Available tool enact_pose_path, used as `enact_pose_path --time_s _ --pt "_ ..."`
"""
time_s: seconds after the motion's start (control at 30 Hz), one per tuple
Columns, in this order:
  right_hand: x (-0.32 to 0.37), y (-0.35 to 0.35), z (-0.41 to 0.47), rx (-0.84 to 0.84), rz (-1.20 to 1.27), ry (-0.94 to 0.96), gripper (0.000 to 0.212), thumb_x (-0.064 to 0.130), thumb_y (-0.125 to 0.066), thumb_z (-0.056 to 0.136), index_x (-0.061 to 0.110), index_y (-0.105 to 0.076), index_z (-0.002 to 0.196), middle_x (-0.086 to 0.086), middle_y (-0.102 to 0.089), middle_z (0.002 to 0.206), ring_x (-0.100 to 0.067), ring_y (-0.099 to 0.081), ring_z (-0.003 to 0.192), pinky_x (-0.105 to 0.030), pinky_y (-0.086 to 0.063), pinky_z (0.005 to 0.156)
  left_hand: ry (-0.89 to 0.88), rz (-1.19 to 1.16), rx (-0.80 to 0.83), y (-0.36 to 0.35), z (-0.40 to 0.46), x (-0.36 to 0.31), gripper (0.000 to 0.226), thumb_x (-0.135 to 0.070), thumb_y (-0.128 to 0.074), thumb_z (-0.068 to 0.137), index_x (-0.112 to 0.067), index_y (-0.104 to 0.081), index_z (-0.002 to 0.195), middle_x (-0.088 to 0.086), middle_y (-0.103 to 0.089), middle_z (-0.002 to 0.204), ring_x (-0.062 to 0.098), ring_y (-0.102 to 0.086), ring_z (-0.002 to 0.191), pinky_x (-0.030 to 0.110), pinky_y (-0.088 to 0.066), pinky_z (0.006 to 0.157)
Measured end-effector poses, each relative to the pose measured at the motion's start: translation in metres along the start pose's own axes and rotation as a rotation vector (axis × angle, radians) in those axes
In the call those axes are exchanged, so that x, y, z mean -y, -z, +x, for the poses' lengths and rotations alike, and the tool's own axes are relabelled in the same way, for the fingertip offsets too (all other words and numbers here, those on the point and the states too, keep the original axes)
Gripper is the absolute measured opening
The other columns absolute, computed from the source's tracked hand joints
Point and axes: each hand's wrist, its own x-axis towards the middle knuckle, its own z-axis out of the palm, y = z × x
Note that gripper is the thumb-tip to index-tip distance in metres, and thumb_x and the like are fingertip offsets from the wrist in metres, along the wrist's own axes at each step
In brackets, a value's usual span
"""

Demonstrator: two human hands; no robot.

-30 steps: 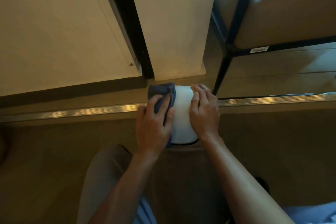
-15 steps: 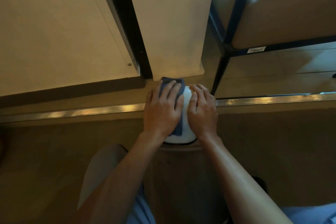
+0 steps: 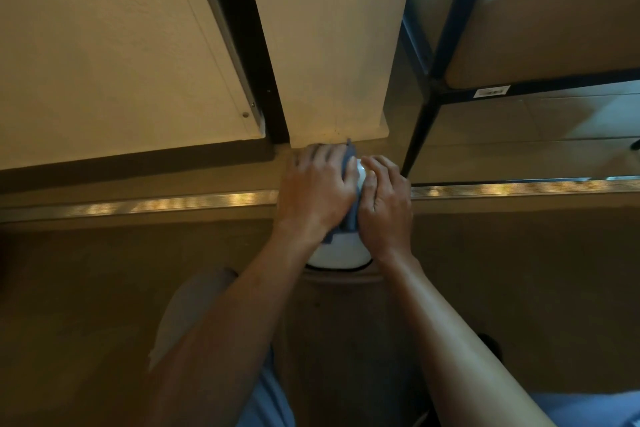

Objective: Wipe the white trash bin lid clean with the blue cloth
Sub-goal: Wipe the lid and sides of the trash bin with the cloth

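We see two hands at frame centre: left hand (image 3: 317,192) spread flat, pressing one blue cloth (image 3: 349,215) onto one white trash bin lid (image 3: 341,255); right hand (image 3: 386,206) flat on the lid.

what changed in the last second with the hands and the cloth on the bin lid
The left hand slid the cloth away from the person to the lid's far edge, and now covers most of it. More bare lid shows at the near end. The right hand stayed flat on the lid's right side, steadying it.

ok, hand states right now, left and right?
Left hand: open, fingers flat, pressing the blue cloth onto the white lid.
Right hand: open, fingers resting on the lid, holding nothing.
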Motion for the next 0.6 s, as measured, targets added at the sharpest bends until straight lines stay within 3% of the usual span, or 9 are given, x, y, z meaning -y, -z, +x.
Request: enact_pose_path --time_s 0.1,0.17,0.23,0.33,0.4,0.43,0.47,0.53,0.6 --pt "0.000 0.000 0.000 0.005 0.006 -0.013 0.042 0.031 -0.031 0.109 0.021 -0.055 0.142 0.006 -0.050 0.147 -0.013 -0.043 0.136 -0.010 -0.024 0.102 -0.182 -0.004 0.009 0.001 -0.036 0.015 0.053 -0.047 -0.027 0.110 -0.019 -0.049 0.150 0.002 -0.049 0.155 0.023 -0.032 0.152 0.051 -0.025 0.122" --pt "0.000 0.000 -0.001 0.010 0.009 0.001 0.043 0.033 -0.030 0.109 0.023 -0.056 0.141 0.008 -0.050 0.146 -0.011 -0.042 0.136 -0.008 -0.022 0.100 -0.195 -0.044 -0.006 0.009 -0.048 0.037 0.054 -0.045 -0.027 0.110 -0.019 -0.046 0.153 0.001 -0.043 0.161 0.023 -0.024 0.156 0.051 -0.017 0.126" --pt "0.000 0.000 0.000 0.009 0.020 0.003 0.042 0.033 -0.031 0.109 0.024 -0.057 0.140 0.008 -0.050 0.145 -0.012 -0.041 0.136 -0.007 -0.021 0.100 -0.093 -0.102 -0.009 0.016 -0.045 0.049 0.050 -0.039 -0.032 0.110 -0.017 -0.049 0.151 0.002 -0.047 0.158 0.024 -0.031 0.153 0.050 -0.017 0.126" --pt "0.001 0.000 -0.001 0.019 0.033 -0.002 0.042 0.034 -0.031 0.108 0.023 -0.057 0.139 0.008 -0.050 0.145 -0.011 -0.040 0.135 -0.005 -0.022 0.098 0.124 -0.176 0.051 0.022 -0.005 0.039 0.037 -0.037 -0.036 0.107 -0.020 -0.064 0.124 0.006 -0.069 0.118 0.025 -0.063 0.114 0.048 -0.040 0.110" --pt "0.001 0.001 -0.002 0.025 0.035 0.000 0.043 0.034 -0.029 0.109 0.023 -0.057 0.140 0.008 -0.049 0.145 -0.012 -0.040 0.135 -0.011 -0.025 0.100 0.175 -0.176 0.113 0.020 0.021 0.022 0.035 -0.042 -0.037 0.105 -0.022 -0.066 0.101 0.001 -0.068 0.090 0.018 -0.063 0.081 0.041 -0.050 0.086" --pt "0.001 0.001 -0.001 0.022 0.036 -0.004 0.043 0.034 -0.029 0.109 0.022 -0.056 0.140 0.008 -0.049 0.146 -0.012 -0.041 0.136 -0.016 -0.028 0.101 0.144 -0.122 0.115 0.016 0.027 0.014 0.036 -0.042 -0.037 0.104 -0.022 -0.066 0.098 0.001 -0.069 0.087 0.016 -0.062 0.077 0.038 -0.050 0.081" --pt "0.002 0.002 0.000 0.014 0.040 -0.014 0.042 0.033 -0.029 0.110 0.022 -0.056 0.140 0.008 -0.049 0.146 -0.012 -0.041 0.136 -0.020 -0.031 0.102 0.084 -0.073 0.100 0.012 0.028 0.006 0.037 -0.041 -0.036 0.104 -0.021 -0.068 0.103 0.001 -0.071 0.093 0.016 -0.064 0.081 0.037 -0.049 0.084" --pt "0.003 0.002 0.000 0.003 0.045 -0.036 0.040 0.031 -0.031 0.110 0.021 -0.056 0.140 0.007 -0.050 0.146 -0.012 -0.042 0.136 -0.024 -0.034 0.104 -0.073 -0.029 0.076 0.008 0.010 -0.001 0.042 -0.040 -0.033 0.107 -0.020 -0.066 0.125 0.001 -0.071 0.119 0.017 -0.063 0.109 0.037 -0.042 0.101" --pt "0.005 0.001 -0.001 0.001 0.031 -0.034 0.039 0.029 -0.031 0.111 0.020 -0.055 0.141 0.006 -0.050 0.147 -0.011 -0.043 0.137 -0.023 -0.033 0.105 -0.193 -0.021 0.055 0.011 -0.012 0.012 0.048 -0.041 -0.031 0.109 -0.018 -0.057 0.141 0.002 -0.061 0.143 0.019 -0.050 0.136 0.041 -0.029 0.117"
